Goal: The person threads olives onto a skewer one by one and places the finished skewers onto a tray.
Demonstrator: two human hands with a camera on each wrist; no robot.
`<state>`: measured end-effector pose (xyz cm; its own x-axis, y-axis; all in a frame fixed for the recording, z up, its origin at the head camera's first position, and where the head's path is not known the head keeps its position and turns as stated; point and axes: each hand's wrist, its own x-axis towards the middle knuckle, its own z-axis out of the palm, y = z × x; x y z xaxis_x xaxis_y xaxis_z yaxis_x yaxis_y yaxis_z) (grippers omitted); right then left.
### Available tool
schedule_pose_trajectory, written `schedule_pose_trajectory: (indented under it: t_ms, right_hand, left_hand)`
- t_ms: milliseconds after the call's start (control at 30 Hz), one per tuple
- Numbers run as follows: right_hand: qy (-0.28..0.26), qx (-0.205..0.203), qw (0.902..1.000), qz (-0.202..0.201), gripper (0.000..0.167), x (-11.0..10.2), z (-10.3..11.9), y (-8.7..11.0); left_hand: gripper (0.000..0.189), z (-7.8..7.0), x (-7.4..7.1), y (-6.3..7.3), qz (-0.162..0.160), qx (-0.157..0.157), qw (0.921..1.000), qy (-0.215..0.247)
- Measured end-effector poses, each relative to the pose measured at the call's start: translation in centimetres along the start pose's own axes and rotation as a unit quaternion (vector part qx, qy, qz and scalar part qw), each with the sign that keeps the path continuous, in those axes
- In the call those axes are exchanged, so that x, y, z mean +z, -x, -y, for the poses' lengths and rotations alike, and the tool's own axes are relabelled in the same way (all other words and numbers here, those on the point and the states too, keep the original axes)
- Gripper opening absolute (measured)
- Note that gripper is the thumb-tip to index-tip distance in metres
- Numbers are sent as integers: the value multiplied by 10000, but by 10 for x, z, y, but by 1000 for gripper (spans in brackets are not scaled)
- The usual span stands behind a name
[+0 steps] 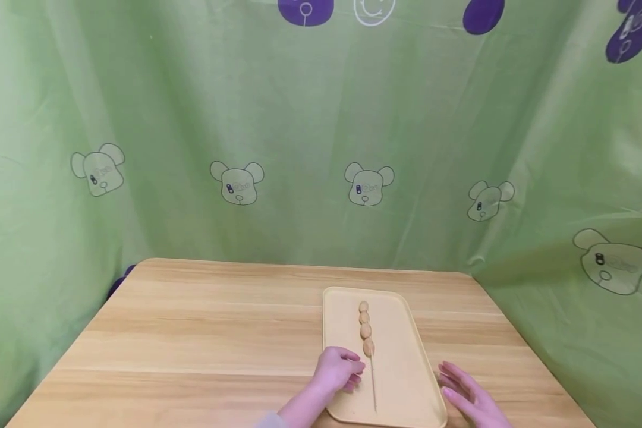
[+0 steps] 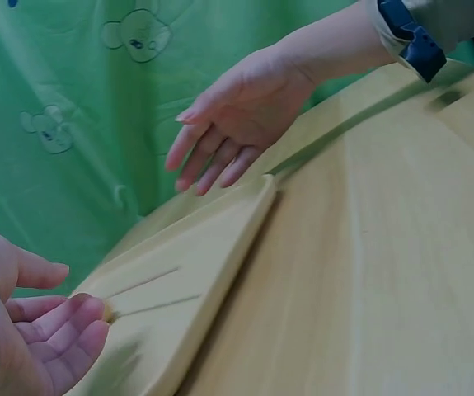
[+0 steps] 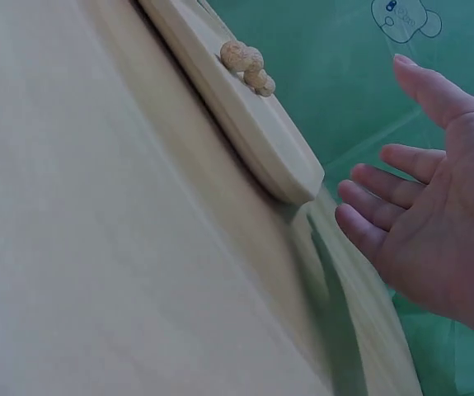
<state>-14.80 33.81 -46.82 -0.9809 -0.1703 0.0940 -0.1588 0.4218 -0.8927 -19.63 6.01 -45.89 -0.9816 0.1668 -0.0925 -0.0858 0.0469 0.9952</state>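
Note:
A skewer of several round brown balls [image 1: 366, 330] lies lengthwise on a pale yellow tray [image 1: 403, 374], its bare stick [image 1: 374, 383] pointing toward the person. Over the tray's left side, just beside the stick, hovers my left hand [image 1: 338, 370], fingers loosely bent and holding nothing. Its fingers hide most of the balls in the left wrist view. My right hand [image 1: 472, 393] is off the tray's right edge, with thumb and fingers spread apart and nothing in them. The right wrist view shows that open palm [image 3: 443, 223] past the tray's end.
The tray stands on the right part of a wood-grain table [image 1: 203, 333]. A green curtain [image 1: 299, 119] printed with bear heads hangs behind the table and along its sides. A dark wristband [image 2: 410, 37] sits on the right wrist.

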Motion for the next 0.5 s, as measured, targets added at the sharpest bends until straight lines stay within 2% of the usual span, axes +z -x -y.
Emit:
schedule_pose_trajectory:
  t_ms: [233, 400, 500]
  right_hand:
    - [976, -164, 9948, -248, 49, 0, 18, -11]
    - [1382, -70, 9900, -258, 50, 4, 31, -19]
    - [1398, -93, 9895, -355, 51, 7, 36, -24]
  left_hand:
    - [17, -2, -35, -4, -31, 110, 9998, 155]
    - [25, -2, -68, -6, -11, 164, 9997, 182]
    - [31, -5, -90, -5, -22, 284, 9994, 200]
